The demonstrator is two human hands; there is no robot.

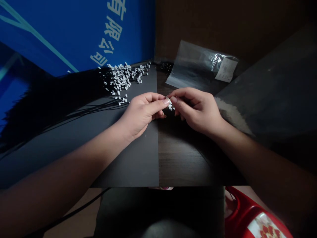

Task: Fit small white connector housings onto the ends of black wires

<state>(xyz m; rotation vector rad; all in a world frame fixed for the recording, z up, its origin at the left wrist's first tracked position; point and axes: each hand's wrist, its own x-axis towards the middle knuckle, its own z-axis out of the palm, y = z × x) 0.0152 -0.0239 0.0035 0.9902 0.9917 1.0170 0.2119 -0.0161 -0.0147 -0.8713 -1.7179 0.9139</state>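
My left hand (145, 109) and my right hand (203, 109) meet over the table, their fingertips pinched close together. Whatever lies between the fingertips is too small to make out. Several small white pieces (170, 107) show just below the fingertips; whether they lie on the table or in the fingers, I cannot tell. Left of my left hand, a thick bundle of thin black wires (56, 92) lies on the grey sheet (133, 158). Small white block-like ends (121, 77) cluster at the bundle's near right end.
A clear plastic bag (195, 62) with a white label lies behind my right hand. Another large clear bag (269, 96) stands at the right, with white bits (234, 114) at its edge. A blue panel (74, 26) rises behind the wires. Below the dark tabletop (188, 165) sits a red container (257, 215).
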